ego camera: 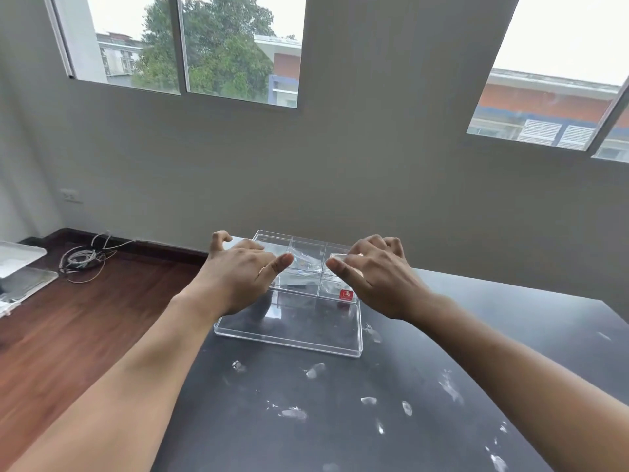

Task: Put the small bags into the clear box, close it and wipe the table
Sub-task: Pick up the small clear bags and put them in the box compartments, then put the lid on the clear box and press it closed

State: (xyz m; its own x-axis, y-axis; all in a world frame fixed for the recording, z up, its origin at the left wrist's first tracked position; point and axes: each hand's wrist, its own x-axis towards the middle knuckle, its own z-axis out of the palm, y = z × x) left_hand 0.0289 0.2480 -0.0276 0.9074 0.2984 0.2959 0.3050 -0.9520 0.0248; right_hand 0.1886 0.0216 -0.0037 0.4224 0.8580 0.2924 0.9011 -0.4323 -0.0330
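Note:
A clear box (340,248) with several compartments stands at the far side of the dark table (340,420). Its clear lid (299,330) lies flat on the table just in front of it. Small clear bags (306,264) lie in the middle compartments. My left hand (238,274) hovers over the box's left part, fingers curled down, thumb stretched out. My right hand (377,277) is over the right part in the same pose. Something clear and shiny shows under the fingertips of each hand. Whether it is a held bag or the box I cannot tell.
A red sticker (346,295) marks the box's near right corner. White smears (315,369) are scattered over the near half of the table. To the left lie a wooden floor, a coil of cables (81,258) and a white tray (17,267).

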